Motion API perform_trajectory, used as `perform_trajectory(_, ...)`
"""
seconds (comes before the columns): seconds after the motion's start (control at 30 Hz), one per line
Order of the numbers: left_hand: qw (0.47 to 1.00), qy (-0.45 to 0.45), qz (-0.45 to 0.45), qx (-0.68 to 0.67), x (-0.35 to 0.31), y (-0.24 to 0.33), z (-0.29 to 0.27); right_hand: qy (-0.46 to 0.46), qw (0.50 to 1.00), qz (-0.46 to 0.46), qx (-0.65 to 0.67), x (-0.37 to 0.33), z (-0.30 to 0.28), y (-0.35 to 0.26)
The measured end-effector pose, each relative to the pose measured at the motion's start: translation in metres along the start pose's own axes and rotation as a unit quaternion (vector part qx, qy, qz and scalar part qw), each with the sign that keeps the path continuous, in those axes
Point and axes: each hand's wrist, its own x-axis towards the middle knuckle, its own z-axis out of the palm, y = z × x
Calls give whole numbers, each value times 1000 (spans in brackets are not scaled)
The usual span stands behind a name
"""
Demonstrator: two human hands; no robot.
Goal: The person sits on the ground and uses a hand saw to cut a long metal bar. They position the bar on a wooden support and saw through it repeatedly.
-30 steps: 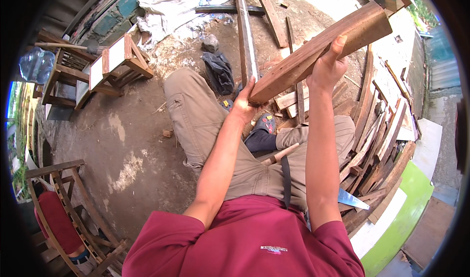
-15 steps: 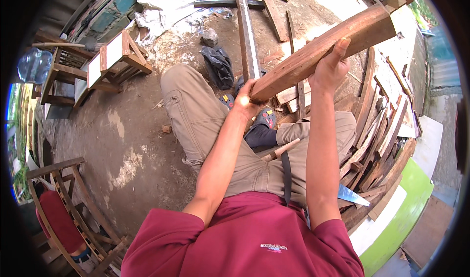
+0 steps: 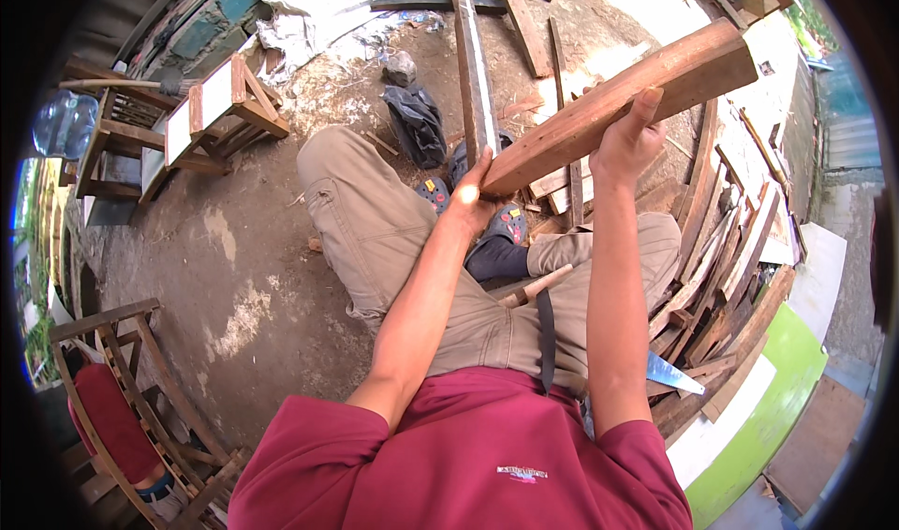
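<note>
A thick reddish-brown wooden plank (image 3: pixel 609 109) is held up in front of me, slanting from near left to far right. My left hand (image 3: pixel 473 198) grips its near left end, thumb up along the edge, the other fingers hidden beneath. Further along, my right hand (image 3: pixel 626 146) is closed on the near long side with its thumb raised against the wood. A long narrow board (image 3: pixel 475 71) runs away from just beyond my left hand. In my lap lies a wooden stick or handle (image 3: pixel 536 287), partly hidden by the dark strap (image 3: pixel 547 343).
A pile of scrap wood (image 3: pixel 730 268) lies at my right, with a saw blade (image 3: pixel 674 375) beside my hip. A black plastic bag (image 3: pixel 414 125) and a stone (image 3: pixel 400 68) lie ahead. Wooden stools (image 3: pixel 211 123) stand left; another person (image 3: pixel 112 422) is behind a wooden frame (image 3: pixel 187 418) at lower left.
The plank's far end has dipped slightly, and a bit of fingers now shows over its far edge. Both hands keep their hold. My left knee has shifted slightly left.
</note>
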Motion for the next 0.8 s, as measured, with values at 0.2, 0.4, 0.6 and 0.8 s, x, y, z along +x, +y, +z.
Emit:
perform_trajectory(0.2, 1000, -13, -23, -11, -1, 6, -10, 11, 1000, 3, -12, -12, 4, 0)
perform_trajectory(0.4, 999, -30, -23, -2, 5, 5, -24, 7, 1000, 14, -6, -20, 9, 3)
perform_trajectory(0.6, 999, 4, -24, -31, 6, -2, -22, -1, 999, 44, 3, -24, 6, 2)
perform_trajectory(0.8, 998, -1, -26, -52, 8, -6, -33, -70, 996, 37, -37, -41, 21, -16)
